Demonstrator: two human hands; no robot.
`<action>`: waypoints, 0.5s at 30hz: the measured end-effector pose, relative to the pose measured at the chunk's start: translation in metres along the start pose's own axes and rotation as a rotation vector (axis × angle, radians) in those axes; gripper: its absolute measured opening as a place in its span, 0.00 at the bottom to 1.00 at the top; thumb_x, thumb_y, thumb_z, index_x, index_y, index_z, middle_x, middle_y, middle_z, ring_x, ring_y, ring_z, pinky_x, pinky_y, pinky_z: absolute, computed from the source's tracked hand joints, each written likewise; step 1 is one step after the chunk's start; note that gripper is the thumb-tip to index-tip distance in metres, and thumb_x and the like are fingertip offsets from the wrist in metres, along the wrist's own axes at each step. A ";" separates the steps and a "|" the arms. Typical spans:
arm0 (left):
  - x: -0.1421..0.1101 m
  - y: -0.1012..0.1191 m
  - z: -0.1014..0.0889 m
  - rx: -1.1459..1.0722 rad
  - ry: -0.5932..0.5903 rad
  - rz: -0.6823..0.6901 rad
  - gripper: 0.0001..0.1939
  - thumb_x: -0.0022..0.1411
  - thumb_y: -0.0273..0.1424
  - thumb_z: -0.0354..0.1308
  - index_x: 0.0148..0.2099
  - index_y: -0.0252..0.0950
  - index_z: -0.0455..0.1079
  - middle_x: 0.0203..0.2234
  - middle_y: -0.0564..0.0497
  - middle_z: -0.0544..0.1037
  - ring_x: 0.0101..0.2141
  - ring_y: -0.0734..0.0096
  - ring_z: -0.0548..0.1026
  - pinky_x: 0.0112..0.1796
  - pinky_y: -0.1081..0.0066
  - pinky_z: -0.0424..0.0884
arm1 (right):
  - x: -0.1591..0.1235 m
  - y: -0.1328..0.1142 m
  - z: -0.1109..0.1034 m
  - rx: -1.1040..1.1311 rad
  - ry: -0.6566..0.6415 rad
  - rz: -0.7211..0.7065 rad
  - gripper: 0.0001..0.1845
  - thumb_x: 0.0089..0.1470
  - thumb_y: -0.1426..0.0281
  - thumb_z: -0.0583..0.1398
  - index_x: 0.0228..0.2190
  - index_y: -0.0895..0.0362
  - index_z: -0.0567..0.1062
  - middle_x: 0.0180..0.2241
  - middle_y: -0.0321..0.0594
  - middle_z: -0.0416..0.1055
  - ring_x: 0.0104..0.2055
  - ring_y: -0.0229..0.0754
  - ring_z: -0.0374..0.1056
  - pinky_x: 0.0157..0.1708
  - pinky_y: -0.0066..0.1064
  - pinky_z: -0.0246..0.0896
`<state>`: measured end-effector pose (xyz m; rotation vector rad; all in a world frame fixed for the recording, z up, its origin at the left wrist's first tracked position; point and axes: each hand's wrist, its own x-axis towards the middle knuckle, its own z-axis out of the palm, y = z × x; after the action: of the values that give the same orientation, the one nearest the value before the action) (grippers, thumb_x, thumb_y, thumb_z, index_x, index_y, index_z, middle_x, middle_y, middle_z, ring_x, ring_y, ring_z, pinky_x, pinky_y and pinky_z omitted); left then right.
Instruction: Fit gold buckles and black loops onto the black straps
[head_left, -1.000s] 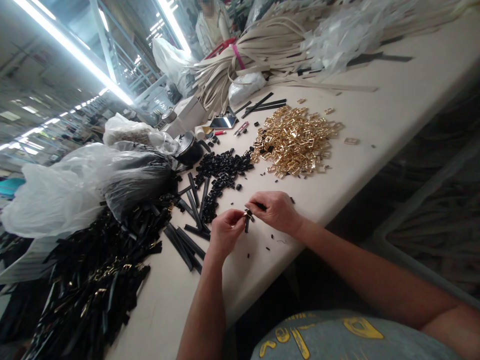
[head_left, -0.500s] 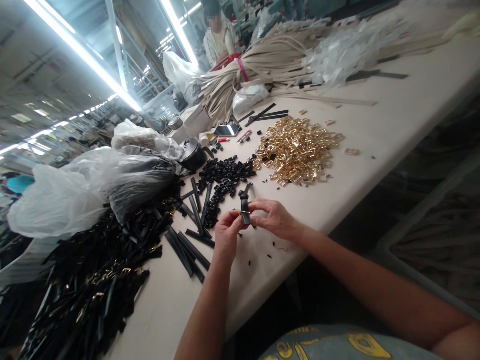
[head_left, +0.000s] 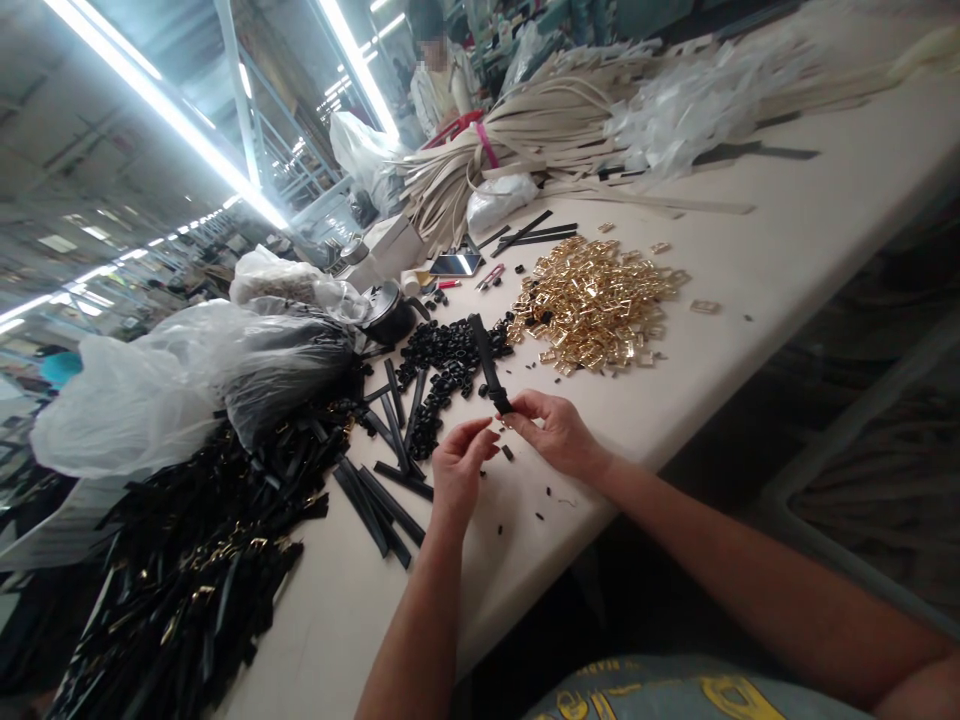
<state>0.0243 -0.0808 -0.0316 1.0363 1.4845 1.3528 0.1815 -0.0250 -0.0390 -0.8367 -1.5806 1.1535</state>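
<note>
A black strap [head_left: 487, 355] stands up from my right hand [head_left: 559, 432], its lower end pinched between thumb and fingers. Near that grip a black loop [head_left: 499, 397] is wrapped around the strap, with a small glint of gold metal just below. My left hand [head_left: 461, 462] is close by on the left, its fingers bent and slightly apart, holding nothing I can see. Behind the hands lie a pile of small black loops [head_left: 450, 355] and a heap of gold buckles [head_left: 596, 300]. Several loose black strap pieces [head_left: 379, 505] lie left of my left hand.
Finished-looking black straps with gold buckles [head_left: 187, 560] pile up at left, beside plastic bags [head_left: 150, 390]. A dark lidded pot [head_left: 390, 312], a phone [head_left: 456, 264] and bundled beige straps [head_left: 540, 120] stand farther back. The table edge [head_left: 675, 450] runs diagonally at right.
My left hand has come off the strap and sits slightly apart. The strap has turned in my right hand, so its long end now points up and away.
</note>
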 end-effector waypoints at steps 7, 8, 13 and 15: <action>0.027 0.021 -0.034 0.013 0.125 0.002 0.17 0.49 0.42 0.68 0.36 0.34 0.76 0.30 0.48 0.79 0.26 0.76 0.75 0.30 0.76 0.70 | 0.003 0.015 0.001 0.089 0.045 0.117 0.08 0.56 0.64 0.59 0.30 0.57 0.69 0.27 0.38 0.76 0.25 0.39 0.72 0.26 0.28 0.67; 0.033 0.025 -0.034 0.064 0.091 0.012 0.17 0.49 0.42 0.68 0.36 0.34 0.76 0.30 0.48 0.79 0.26 0.76 0.75 0.29 0.75 0.70 | 0.003 0.016 0.000 0.071 0.067 0.117 0.08 0.55 0.65 0.59 0.30 0.57 0.69 0.26 0.38 0.76 0.23 0.38 0.71 0.25 0.27 0.66; 0.069 0.030 -0.016 0.408 -0.067 0.074 0.13 0.51 0.39 0.66 0.35 0.36 0.77 0.26 0.49 0.78 0.26 0.70 0.74 0.27 0.73 0.67 | 0.003 0.016 -0.003 0.003 0.132 0.086 0.09 0.55 0.65 0.59 0.29 0.57 0.69 0.22 0.35 0.72 0.19 0.34 0.64 0.21 0.25 0.60; 0.082 0.028 -0.006 0.647 -0.077 0.147 0.09 0.52 0.37 0.65 0.33 0.37 0.77 0.26 0.49 0.78 0.27 0.69 0.73 0.29 0.71 0.66 | 0.004 0.016 -0.004 0.010 0.133 0.088 0.09 0.55 0.64 0.59 0.29 0.57 0.69 0.22 0.34 0.72 0.19 0.33 0.63 0.21 0.25 0.60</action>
<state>-0.0049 -0.0020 -0.0078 1.6037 1.8659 0.9181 0.1838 -0.0157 -0.0529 -0.9651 -1.4403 1.1426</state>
